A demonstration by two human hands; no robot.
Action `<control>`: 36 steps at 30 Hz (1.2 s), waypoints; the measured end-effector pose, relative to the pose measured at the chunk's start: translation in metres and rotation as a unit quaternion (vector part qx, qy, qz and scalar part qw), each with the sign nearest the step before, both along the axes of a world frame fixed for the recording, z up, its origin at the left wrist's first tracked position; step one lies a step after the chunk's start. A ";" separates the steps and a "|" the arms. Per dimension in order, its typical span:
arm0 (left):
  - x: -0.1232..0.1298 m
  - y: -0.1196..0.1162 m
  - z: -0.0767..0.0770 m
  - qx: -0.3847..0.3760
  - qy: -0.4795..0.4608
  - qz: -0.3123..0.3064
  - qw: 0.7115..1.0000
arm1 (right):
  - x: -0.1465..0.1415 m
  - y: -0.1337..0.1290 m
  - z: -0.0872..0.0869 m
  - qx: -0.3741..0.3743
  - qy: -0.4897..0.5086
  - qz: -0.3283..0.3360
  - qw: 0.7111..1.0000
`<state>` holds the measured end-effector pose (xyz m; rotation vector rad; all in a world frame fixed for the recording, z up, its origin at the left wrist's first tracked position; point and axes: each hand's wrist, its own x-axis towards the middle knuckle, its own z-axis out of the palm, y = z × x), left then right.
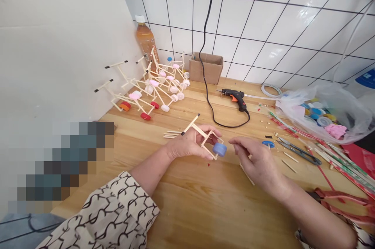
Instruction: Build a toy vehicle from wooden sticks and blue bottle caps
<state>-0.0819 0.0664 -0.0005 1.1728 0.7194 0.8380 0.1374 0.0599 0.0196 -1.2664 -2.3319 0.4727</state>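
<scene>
My left hand [202, 141] is closed around a small stick frame [199, 128] made of pale wooden sticks, its handlebar tipped in black. At the frame's front a blue bottle cap [219, 149] is set like a wheel. Just to the right, my right hand [258, 159] has its thumb and fingers pinched together, apart from the frame. What lies between those fingertips, if anything, is too small to make out. Below it a loose wooden stick [247, 175] rests on the table. Another blue cap [268, 144] with a stick in it lies to the right.
Several stick tricycles [154, 83] stand at the back left beside a drink bottle [146, 40]. Behind are a cardboard box [206, 68] and a corded glue gun [234, 96]. To the right lie snips [299, 151], red-handled pliers [345, 202] and a bag of caps [325, 112].
</scene>
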 end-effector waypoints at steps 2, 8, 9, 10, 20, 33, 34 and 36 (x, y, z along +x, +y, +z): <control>0.001 0.000 -0.001 0.000 -0.004 -0.009 1.000 | 0.000 0.000 -0.002 -0.006 0.020 -0.002 1.000; 0.001 -0.003 -0.003 -0.011 -0.015 -0.032 0.999 | -0.004 0.000 0.000 -0.070 0.056 -0.013 0.996; 0.001 -0.003 -0.003 -0.011 -0.013 -0.033 0.999 | -0.005 0.000 0.001 -0.081 0.062 -0.012 0.995; 0.002 -0.003 -0.003 -0.013 -0.011 -0.034 0.999 | -0.006 0.001 0.002 -0.090 0.068 -0.011 0.994; 0.004 -0.001 -0.004 0.014 -0.021 -0.091 0.995 | -0.010 0.002 0.005 -0.198 0.108 -0.019 0.974; 0.003 -0.003 -0.001 0.007 -0.036 -0.127 0.991 | -0.013 -0.002 0.005 -0.331 0.210 0.005 0.920; 0.003 -0.003 0.000 0.005 -0.039 -0.127 0.991 | -0.013 -0.002 0.006 -0.338 0.212 0.004 0.917; 0.004 -0.003 0.001 0.001 -0.044 -0.126 0.991 | -0.014 -0.002 0.007 -0.342 0.212 0.003 0.916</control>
